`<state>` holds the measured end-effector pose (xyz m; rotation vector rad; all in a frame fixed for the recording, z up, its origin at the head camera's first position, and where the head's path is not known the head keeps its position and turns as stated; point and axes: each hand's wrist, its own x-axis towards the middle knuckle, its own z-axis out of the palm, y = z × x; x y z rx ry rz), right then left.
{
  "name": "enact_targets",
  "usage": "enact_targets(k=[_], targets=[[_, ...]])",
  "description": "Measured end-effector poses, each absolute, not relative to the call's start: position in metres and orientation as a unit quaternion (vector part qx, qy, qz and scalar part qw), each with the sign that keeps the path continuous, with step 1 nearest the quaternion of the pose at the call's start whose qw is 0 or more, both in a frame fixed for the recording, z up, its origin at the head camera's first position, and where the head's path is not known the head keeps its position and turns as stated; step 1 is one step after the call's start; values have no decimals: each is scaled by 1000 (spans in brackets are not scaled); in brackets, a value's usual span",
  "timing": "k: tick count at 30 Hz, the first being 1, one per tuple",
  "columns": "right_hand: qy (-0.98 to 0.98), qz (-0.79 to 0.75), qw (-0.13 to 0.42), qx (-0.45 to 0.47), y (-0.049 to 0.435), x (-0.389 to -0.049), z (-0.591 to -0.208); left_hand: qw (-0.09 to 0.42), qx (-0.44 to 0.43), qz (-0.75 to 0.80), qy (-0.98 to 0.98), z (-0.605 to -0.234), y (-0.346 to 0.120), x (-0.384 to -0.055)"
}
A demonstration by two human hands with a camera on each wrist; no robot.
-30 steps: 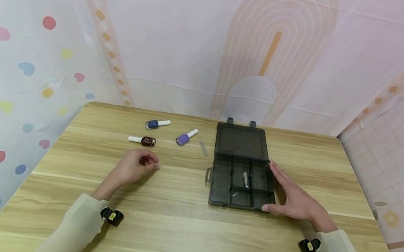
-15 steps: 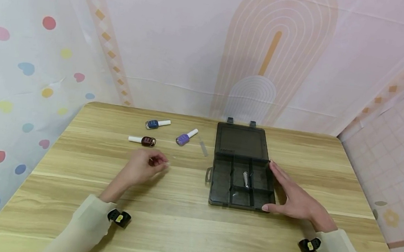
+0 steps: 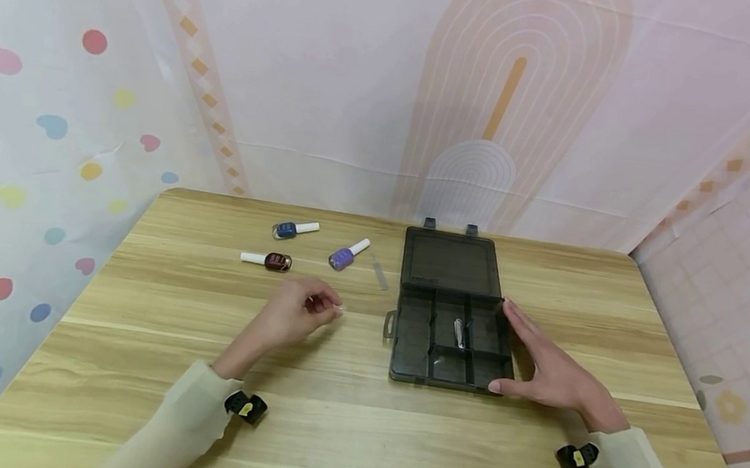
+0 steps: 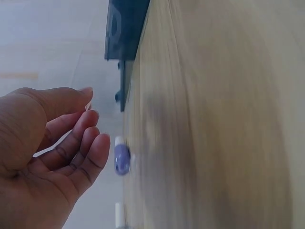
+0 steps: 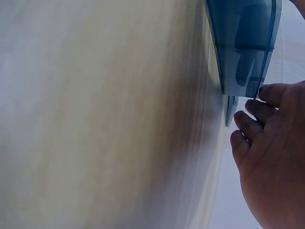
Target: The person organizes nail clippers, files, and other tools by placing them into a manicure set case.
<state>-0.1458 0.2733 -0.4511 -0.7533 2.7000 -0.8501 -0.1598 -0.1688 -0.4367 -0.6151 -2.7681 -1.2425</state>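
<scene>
My left hand (image 3: 291, 313) is over the table, left of the box, and pinches a small clear piece (image 4: 88, 106) between thumb and forefinger. Its exact kind is too small to tell. A dark see-through compartment box (image 3: 410, 344) lies with its lid (image 3: 453, 263) folded back. Inside, a nail clipper (image 3: 459, 333) lies in the middle back compartment; something clear and faint shows in the front middle one. Along the box's right side rests my right hand (image 3: 549, 370), thumb at the near corner and fingers spread toward the back. In the right wrist view its fingertips (image 5: 267, 93) touch the box wall.
Three nail polish bottles with white caps lie toward the back: blue (image 3: 286, 230), dark red (image 3: 277, 262) and purple (image 3: 342, 258). Beside the purple one is a slim grey flat tool (image 3: 380, 274). A patterned cloth (image 3: 333, 108) hangs behind the table (image 3: 327, 427).
My left hand has moved right, toward the box, still pinching the small clear piece. The right hand and the box keep their places.
</scene>
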Motion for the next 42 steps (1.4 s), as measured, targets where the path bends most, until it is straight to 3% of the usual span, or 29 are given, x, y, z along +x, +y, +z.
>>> enact_targets(k=[42], targets=[[915, -291, 110, -256, 274, -145, -452, -35, -298, -423, -855, -421, -57, -151]])
